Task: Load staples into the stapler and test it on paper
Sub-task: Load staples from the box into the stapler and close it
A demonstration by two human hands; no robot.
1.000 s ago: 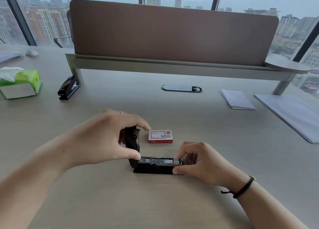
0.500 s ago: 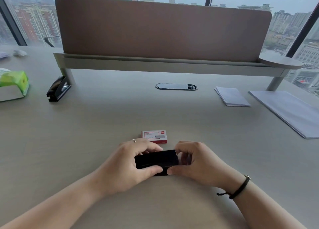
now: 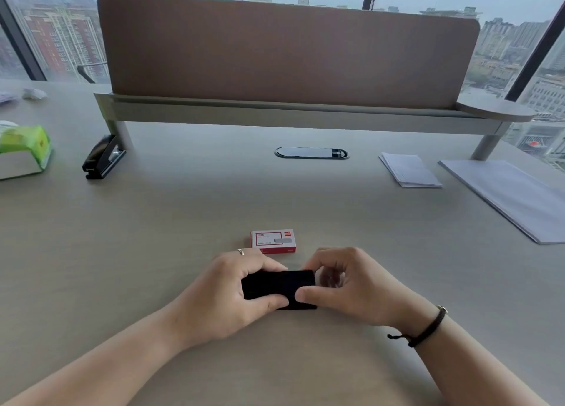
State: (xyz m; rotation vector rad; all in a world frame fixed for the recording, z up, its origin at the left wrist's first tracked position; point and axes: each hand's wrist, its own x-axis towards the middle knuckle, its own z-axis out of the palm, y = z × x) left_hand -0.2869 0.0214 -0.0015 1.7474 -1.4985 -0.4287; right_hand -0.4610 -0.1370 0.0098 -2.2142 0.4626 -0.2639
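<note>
1. We hold the black stapler (image 3: 279, 288) low on the tabletop (image 3: 183, 222), lid down, its long axis running left to right between our hands.
2. Our left hand (image 3: 226, 295) curls around its left end; our right hand (image 3: 351, 286) pinches its right end with thumb and fingertips.
3. The paper lies well apart, far right and forward, so our right hand is nearer for the test.
4. Counted: one stapler in hand, one red staple box (image 3: 273, 241) just beyond it, two paper stacks, a small one (image 3: 409, 170) and a large one (image 3: 513, 197), and one hole punch (image 3: 102, 158) far left.
</note>
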